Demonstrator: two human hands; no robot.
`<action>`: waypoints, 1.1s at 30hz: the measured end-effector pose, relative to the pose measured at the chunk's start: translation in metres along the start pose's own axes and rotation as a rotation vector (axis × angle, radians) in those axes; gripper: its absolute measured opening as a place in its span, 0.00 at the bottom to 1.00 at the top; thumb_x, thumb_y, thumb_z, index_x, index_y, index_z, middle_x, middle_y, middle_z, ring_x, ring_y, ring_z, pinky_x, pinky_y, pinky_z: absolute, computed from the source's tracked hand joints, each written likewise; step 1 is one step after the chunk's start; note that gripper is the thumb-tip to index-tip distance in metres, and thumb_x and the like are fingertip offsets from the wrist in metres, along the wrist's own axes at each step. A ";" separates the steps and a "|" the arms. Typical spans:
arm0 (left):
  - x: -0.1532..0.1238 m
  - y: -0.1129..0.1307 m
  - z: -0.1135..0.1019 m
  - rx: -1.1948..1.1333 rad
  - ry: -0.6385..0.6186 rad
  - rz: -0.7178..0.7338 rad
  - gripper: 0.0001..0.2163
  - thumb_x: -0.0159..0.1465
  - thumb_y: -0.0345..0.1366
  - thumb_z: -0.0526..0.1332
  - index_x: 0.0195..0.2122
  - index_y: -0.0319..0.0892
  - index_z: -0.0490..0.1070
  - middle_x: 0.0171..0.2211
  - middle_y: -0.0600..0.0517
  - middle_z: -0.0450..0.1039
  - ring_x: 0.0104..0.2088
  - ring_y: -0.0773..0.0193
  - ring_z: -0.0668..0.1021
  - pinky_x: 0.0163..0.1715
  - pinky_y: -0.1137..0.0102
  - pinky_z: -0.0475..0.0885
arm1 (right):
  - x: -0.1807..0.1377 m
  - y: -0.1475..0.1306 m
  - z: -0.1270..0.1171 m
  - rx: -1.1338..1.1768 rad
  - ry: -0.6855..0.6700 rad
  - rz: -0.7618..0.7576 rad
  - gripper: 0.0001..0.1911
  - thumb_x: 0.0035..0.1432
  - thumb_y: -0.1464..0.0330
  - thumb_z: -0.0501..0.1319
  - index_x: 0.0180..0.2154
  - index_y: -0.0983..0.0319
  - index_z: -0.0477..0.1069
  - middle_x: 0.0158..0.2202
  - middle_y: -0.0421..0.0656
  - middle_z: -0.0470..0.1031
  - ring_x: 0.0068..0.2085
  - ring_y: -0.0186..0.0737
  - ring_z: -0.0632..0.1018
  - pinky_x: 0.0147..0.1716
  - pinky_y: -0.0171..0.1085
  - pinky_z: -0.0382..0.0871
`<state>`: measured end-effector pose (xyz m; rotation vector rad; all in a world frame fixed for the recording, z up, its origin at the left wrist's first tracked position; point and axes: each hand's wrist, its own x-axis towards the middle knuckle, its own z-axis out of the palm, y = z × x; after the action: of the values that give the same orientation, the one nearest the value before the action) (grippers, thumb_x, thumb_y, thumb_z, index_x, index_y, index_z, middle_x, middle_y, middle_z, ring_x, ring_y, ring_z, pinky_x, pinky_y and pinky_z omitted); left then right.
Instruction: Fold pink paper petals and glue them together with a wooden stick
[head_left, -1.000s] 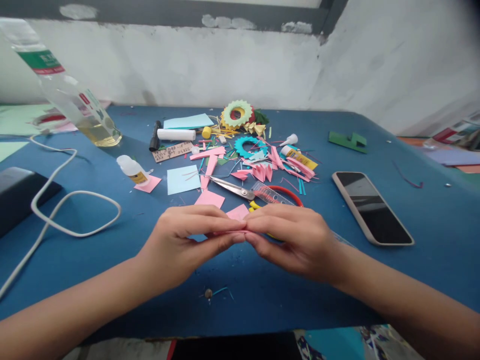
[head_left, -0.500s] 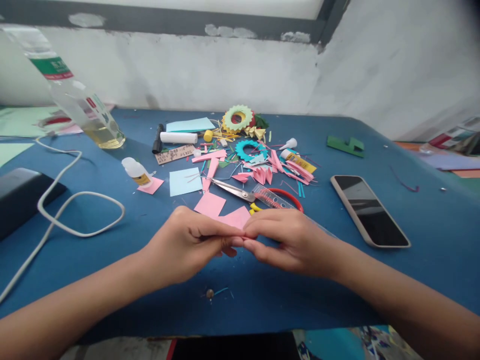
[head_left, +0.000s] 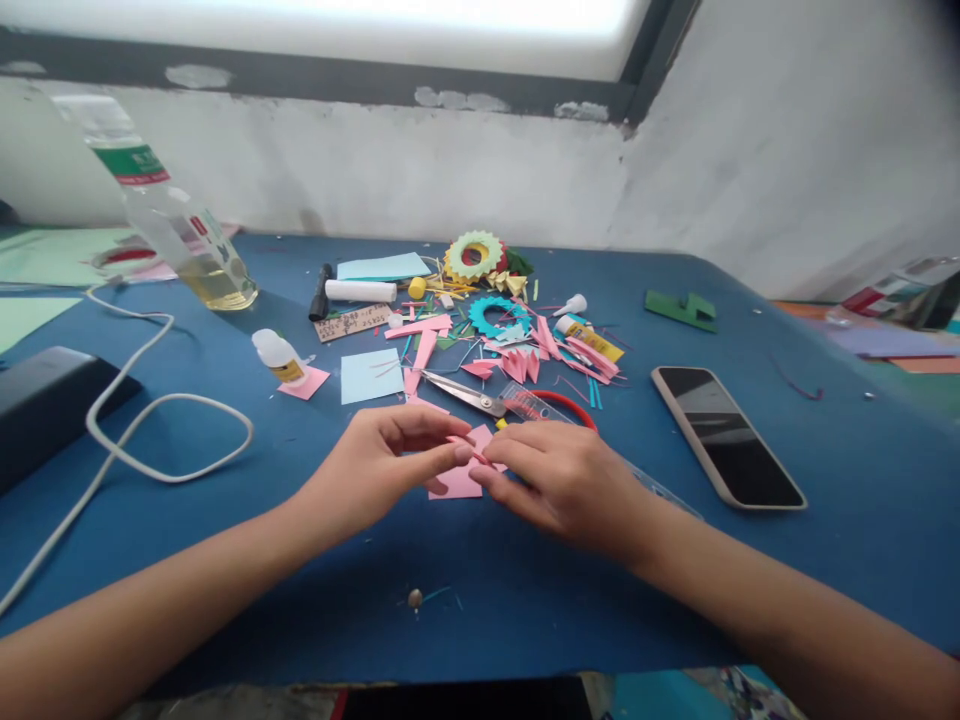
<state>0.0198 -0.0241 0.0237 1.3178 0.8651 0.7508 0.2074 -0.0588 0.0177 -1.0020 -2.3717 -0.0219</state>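
Note:
A small folded piece of pink paper (head_left: 475, 453) is held between my two hands, just above the table. My left hand (head_left: 375, 462) pinches its left end between thumb and fingers. At the other end, my right hand (head_left: 562, 472) has thumb and fingertips closed on it. Under the fingertips lies a flat pink paper square (head_left: 456, 484). Just beyond the hands are scissors with red handles (head_left: 480, 401) and a clear ruler (head_left: 529, 402), partly hidden by my right hand. A light blue paper square (head_left: 372, 376) lies past my left hand.
A glue bottle (head_left: 279, 357) stands at left, near a white cable (head_left: 169, 398). Farther back are a tall bottle (head_left: 217, 285), paper rings (head_left: 499, 317) and pink folded pieces (head_left: 519, 365). A phone (head_left: 727, 440) lies at right, below a green piece (head_left: 681, 310).
My left fingers have loosened and spread a little, and the folded pink paper now shows between the hands. The pink square beneath is more exposed. The view has tilted slightly upward.

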 end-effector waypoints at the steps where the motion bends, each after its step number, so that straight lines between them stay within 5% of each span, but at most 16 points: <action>1: 0.000 0.000 0.000 -0.010 0.012 0.004 0.07 0.53 0.31 0.67 0.33 0.39 0.75 0.28 0.53 0.79 0.28 0.66 0.80 0.23 0.78 0.77 | 0.000 0.000 0.001 0.058 -0.038 0.057 0.13 0.62 0.68 0.52 0.30 0.66 0.72 0.29 0.45 0.76 0.31 0.37 0.76 0.29 0.34 0.65; 5: -0.002 0.001 0.002 -0.020 0.037 -0.005 0.09 0.51 0.32 0.68 0.34 0.40 0.74 0.28 0.54 0.79 0.29 0.65 0.80 0.24 0.77 0.77 | -0.001 -0.001 0.002 0.263 -0.194 0.232 0.15 0.63 0.66 0.50 0.29 0.64 0.70 0.27 0.42 0.75 0.29 0.34 0.73 0.28 0.33 0.61; 12: -0.003 0.001 0.000 -0.042 -0.042 0.031 0.05 0.53 0.32 0.68 0.32 0.43 0.77 0.27 0.58 0.79 0.27 0.71 0.78 0.27 0.81 0.74 | 0.005 -0.001 -0.005 0.539 -0.362 0.307 0.17 0.64 0.64 0.48 0.32 0.64 0.71 0.29 0.43 0.74 0.31 0.34 0.71 0.30 0.33 0.61; 19: -0.001 0.000 -0.003 -0.027 -0.052 0.058 0.06 0.55 0.30 0.66 0.34 0.45 0.76 0.28 0.58 0.79 0.28 0.71 0.79 0.27 0.81 0.75 | 0.009 0.003 -0.008 0.698 -0.350 0.342 0.17 0.65 0.65 0.45 0.28 0.63 0.66 0.29 0.41 0.72 0.31 0.32 0.71 0.32 0.32 0.63; 28: 0.008 0.000 0.006 0.273 -0.001 0.206 0.08 0.57 0.32 0.61 0.39 0.40 0.74 0.35 0.51 0.79 0.33 0.66 0.80 0.30 0.76 0.75 | 0.007 0.007 -0.004 0.294 -0.108 0.366 0.13 0.59 0.66 0.50 0.26 0.63 0.68 0.22 0.38 0.68 0.24 0.30 0.66 0.25 0.31 0.57; 33: 0.064 0.007 0.006 0.952 0.000 0.311 0.18 0.60 0.35 0.58 0.52 0.39 0.65 0.51 0.45 0.71 0.48 0.59 0.75 0.43 0.67 0.73 | 0.007 0.060 -0.022 0.048 0.020 0.641 0.15 0.59 0.66 0.50 0.23 0.63 0.66 0.20 0.39 0.66 0.23 0.32 0.65 0.24 0.34 0.56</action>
<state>0.0572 0.0290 0.0244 2.3336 1.0811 0.5762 0.2541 -0.0156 0.0284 -1.6748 -1.9226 0.2602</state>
